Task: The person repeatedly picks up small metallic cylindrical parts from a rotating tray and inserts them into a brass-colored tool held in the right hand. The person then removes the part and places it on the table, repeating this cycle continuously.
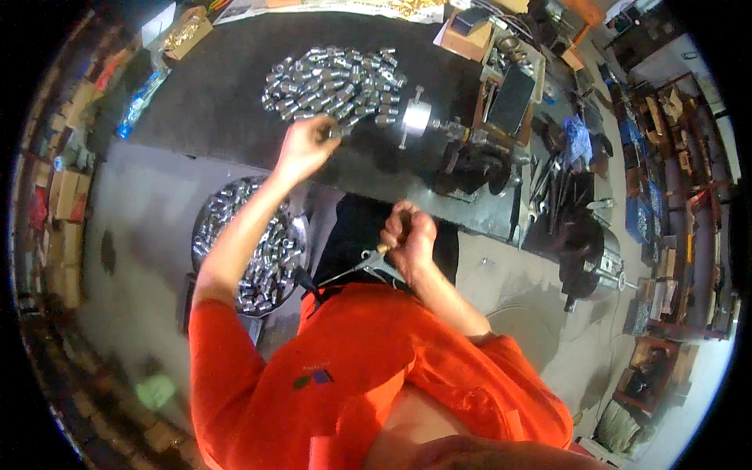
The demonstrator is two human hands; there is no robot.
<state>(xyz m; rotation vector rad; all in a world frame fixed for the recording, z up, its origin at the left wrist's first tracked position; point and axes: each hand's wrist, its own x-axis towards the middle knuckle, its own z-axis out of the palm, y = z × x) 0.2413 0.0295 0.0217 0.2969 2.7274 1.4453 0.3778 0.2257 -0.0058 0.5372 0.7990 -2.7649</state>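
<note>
My left hand (304, 149) is closed at the near edge of a heap of shiny metal fittings (333, 82) on the dark tabletop. A small metal fitting (335, 132) shows at its fingertips. Close to my lap, my right hand (411, 239) is curled into a fist around a small brass-coloured piece (383, 248); most of that piece is hidden by the fingers. Just below the fist, a wrench (366, 257) lies across my lap. Right of the heap, a silver cylindrical fixture (417, 117) with a cross bar is held in a bench vise (474, 168).
A round tub (304, 235) full of similar fittings stands left of my lap, partly behind my left forearm. Hand tools (548, 188) and a blue cloth (577, 139) lie at the bench's right. An open box of brass parts (188, 35) sits at the far left.
</note>
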